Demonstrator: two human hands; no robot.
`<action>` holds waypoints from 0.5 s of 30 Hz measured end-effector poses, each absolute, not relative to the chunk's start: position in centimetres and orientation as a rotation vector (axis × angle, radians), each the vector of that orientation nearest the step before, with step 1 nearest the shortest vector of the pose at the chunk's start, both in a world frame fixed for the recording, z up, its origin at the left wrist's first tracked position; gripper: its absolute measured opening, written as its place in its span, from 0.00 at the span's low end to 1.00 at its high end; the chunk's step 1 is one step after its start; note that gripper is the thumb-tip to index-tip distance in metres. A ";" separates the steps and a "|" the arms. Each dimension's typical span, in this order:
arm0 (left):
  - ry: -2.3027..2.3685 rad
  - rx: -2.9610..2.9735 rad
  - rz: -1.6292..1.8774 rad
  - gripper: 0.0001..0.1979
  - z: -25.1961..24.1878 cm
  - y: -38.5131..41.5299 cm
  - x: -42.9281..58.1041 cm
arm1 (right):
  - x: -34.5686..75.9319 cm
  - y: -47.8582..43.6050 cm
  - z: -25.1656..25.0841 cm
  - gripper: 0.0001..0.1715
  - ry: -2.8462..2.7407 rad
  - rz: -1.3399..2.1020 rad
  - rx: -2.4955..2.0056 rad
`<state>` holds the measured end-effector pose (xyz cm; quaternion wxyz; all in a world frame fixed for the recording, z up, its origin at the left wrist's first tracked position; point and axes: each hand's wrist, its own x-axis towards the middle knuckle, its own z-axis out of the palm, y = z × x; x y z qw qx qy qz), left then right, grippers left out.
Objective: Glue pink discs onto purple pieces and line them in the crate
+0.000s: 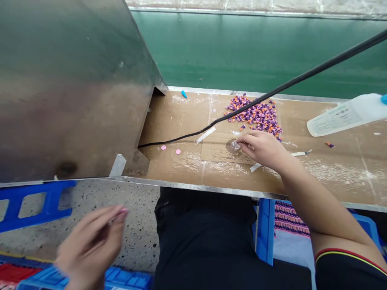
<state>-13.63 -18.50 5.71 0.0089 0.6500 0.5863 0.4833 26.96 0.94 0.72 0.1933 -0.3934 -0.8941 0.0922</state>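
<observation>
The right hand is laid on the cardboard-covered bench, just below the heap of small purple and orange pieces. A small clear round piece is grasped by its fingertips, which are curved closely around it, so the hand is not released. This piece is located just below the heap, over a round mark on a cardboard sheet.

For a piece so small, a good handling is judged to be a steady fingertip hold with the wrist kept low, as is shown here, while the nearby pieces of the heap are not disturbed.

The left hand is held lower, below the bench and well apart from the heap. Its fingers are brought close together, but the view is blurred, so it cannot be told whether something is held.

A white plastic bottle with a blue part is lying to the right of the heap, and two pink discs are seen to its left. A black cable is passing across the view above the heap.
</observation>
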 end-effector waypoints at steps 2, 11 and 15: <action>1.575 2.188 1.431 0.22 4.0 -16.9 -11.7 | 26.9 0.7 0.8 0.15 -2.471 0.234 -1.130; 0.842 1.454 1.167 0.09 1.0 -5.1 1.4 | 25.2 -4.2 1.0 0.08 -1.588 0.488 -1.388; 0.790 1.341 1.027 0.11 0.4 -2.1 3.8 | 22.5 -7.2 -0.7 0.08 -1.251 0.576 -1.282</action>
